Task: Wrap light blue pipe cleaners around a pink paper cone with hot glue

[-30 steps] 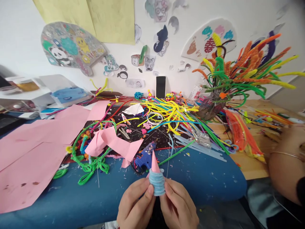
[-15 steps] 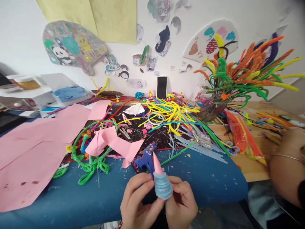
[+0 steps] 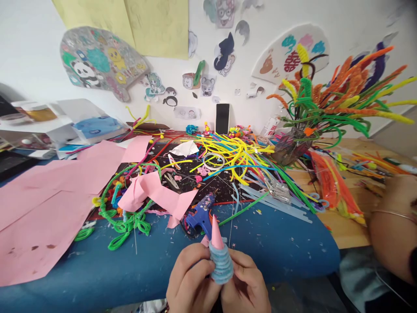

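Note:
Between my two hands, close to the front edge of the table, is a pink paper cone (image 3: 216, 237) with its tip up. Coils of light blue pipe cleaner (image 3: 222, 263) wrap around its lower part. My left hand (image 3: 192, 276) is closed on the coils from the left, fingers bent. From the right, my right hand (image 3: 246, 280) pinches the same coils; the underside is hidden by both hands. Just beyond the cone lies a blue glue gun (image 3: 201, 217), partly covered by a small pink scrap near my left fingers.
Pink paper sheets (image 3: 61, 208) spread over the left side. A green pipe cleaner loop (image 3: 125, 226) lies nearer the middle. Yellow pipe cleaners (image 3: 237, 152) heap at the back, below a phone (image 3: 222, 118). Another person's arm (image 3: 394, 221) rests at the right edge.
Both hands and the cone have moved slightly down, toward me. The cone now stands a little more upright, and a pink scrap shows behind it. The view has shifted slightly.

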`<action>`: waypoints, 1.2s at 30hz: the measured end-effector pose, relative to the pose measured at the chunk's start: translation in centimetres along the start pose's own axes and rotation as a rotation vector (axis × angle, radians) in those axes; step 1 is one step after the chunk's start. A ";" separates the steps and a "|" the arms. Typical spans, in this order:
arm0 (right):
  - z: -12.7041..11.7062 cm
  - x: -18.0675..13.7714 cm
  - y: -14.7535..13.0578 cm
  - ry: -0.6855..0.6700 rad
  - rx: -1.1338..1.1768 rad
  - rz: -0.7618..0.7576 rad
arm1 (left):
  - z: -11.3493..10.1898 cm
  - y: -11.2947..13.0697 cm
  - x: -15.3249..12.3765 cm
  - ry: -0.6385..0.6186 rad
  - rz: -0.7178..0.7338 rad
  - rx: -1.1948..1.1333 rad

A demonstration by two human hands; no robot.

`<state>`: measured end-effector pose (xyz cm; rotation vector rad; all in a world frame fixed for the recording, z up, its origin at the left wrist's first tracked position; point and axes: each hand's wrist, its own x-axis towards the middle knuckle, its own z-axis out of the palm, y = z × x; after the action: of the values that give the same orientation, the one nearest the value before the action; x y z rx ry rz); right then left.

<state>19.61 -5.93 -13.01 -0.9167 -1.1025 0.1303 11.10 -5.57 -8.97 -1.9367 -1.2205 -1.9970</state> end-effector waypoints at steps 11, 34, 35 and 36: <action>-1.0 0.9 -0.1 -0.230 0.293 0.238 | 0.9 0.9 -0.8 0.157 -0.093 -0.032; -0.9 3.5 -1.9 -0.321 0.159 -0.183 | 1.0 1.7 -1.6 0.236 -0.603 -0.330; -0.8 3.9 -2.0 -0.324 0.180 -0.201 | 1.0 2.0 -1.2 0.246 -0.747 -0.392; -0.7 4.4 -2.1 -0.316 0.199 -0.198 | 1.0 2.3 -0.7 0.235 -0.879 -0.464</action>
<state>21.61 -5.43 -8.57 -0.6167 -1.4392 0.2226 13.40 -6.84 -8.70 -1.3071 -1.8786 -3.0438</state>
